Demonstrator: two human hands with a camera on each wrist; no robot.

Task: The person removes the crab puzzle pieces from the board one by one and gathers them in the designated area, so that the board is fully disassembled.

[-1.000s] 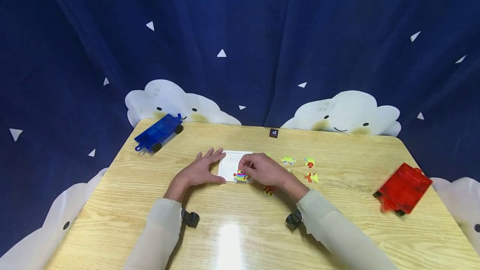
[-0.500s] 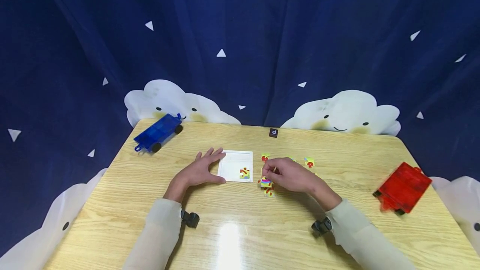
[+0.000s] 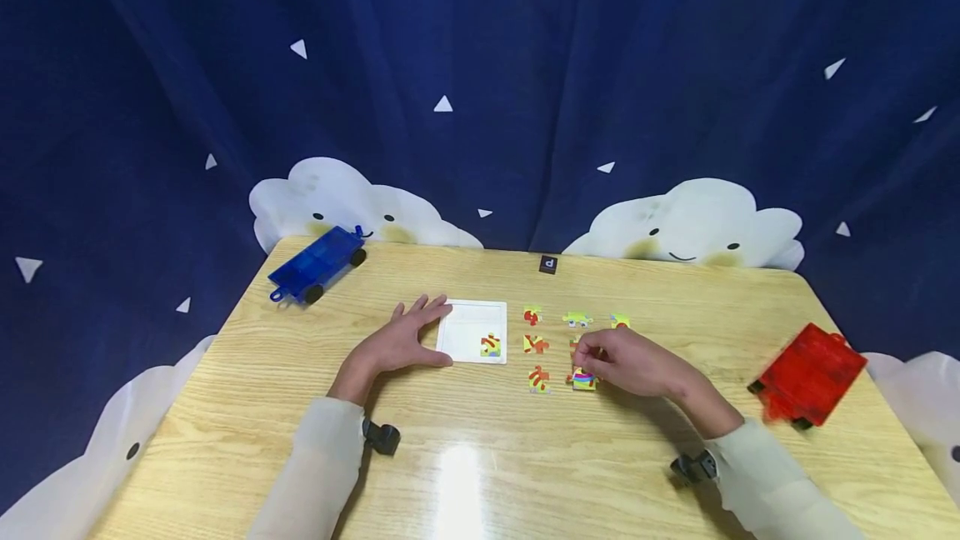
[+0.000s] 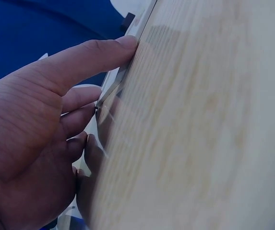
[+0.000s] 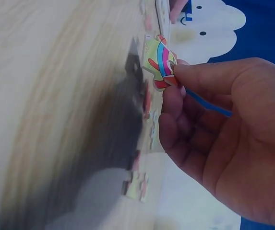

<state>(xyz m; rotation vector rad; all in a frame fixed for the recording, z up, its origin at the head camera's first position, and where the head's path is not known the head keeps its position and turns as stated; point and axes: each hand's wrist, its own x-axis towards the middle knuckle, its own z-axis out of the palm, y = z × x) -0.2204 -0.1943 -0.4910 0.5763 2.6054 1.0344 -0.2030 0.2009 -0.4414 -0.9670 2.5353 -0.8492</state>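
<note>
A white square puzzle tray (image 3: pixel 461 332) lies mid-table, one yellow-and-red piece (image 3: pixel 490 346) in its lower right part. My left hand (image 3: pixel 397 345) is at its left side with thumb and fingers spread, touching the edge. In the left wrist view the thumb (image 4: pixel 91 60) is straight along that edge. To the right, my right hand (image 3: pixel 633 363) pinches a striped jigsaw piece (image 5: pixel 161 60) between thumb and fingertips, off the table. Loose jigsaw pieces (image 3: pixel 536 345) lie around and below that hand, which partly hides some.
A blue toy wagon (image 3: pixel 318 263) stands at the far left of the table. A red toy wagon (image 3: pixel 810 373) is at the right. One small dark tile with a letter (image 3: pixel 548 264) lies near the back edge. Behind hangs a dark blue curtain (image 3: pixel 480 65).
My right hand has moved right from over the tray to the loose pieces, carrying the striped jigsaw piece. This uncovers the tray and the piece in it. The left hand stays put.
</note>
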